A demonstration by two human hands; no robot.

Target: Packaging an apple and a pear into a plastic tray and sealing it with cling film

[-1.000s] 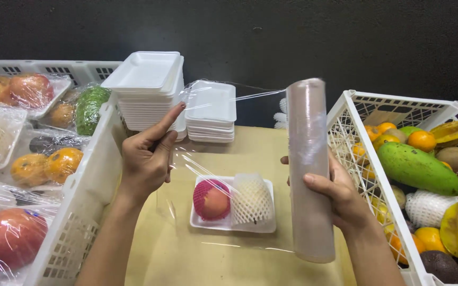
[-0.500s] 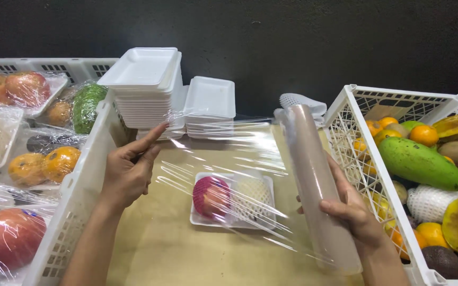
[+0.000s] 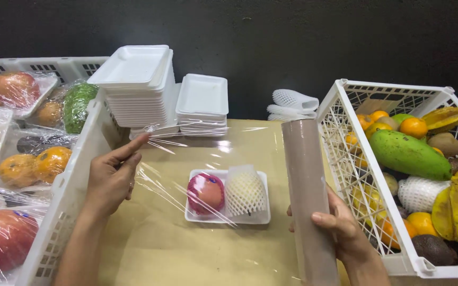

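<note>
Cling film (image 3: 186, 159) stretched flat over foam tray (image 3: 228, 216) at mid table, w/ red apple (image 3: 205, 193) and netted fruit (image 3: 245, 190) in it. Left hand (image 3: 109, 177) pinching film's free edge, fingers closed on it, pulled to left so sheet stays taut. Right hand (image 3: 335, 228) clamped round film roll (image 3: 308, 196), held near upright just right of tray to feed sheet across. Around: stacks of empty trays (image 3: 139, 85) at back, crate of loose fruit (image 3: 414, 159) tight on right, crate of wrapped fruit (image 3: 22, 159) on left, hemming in both elbows.
</note>
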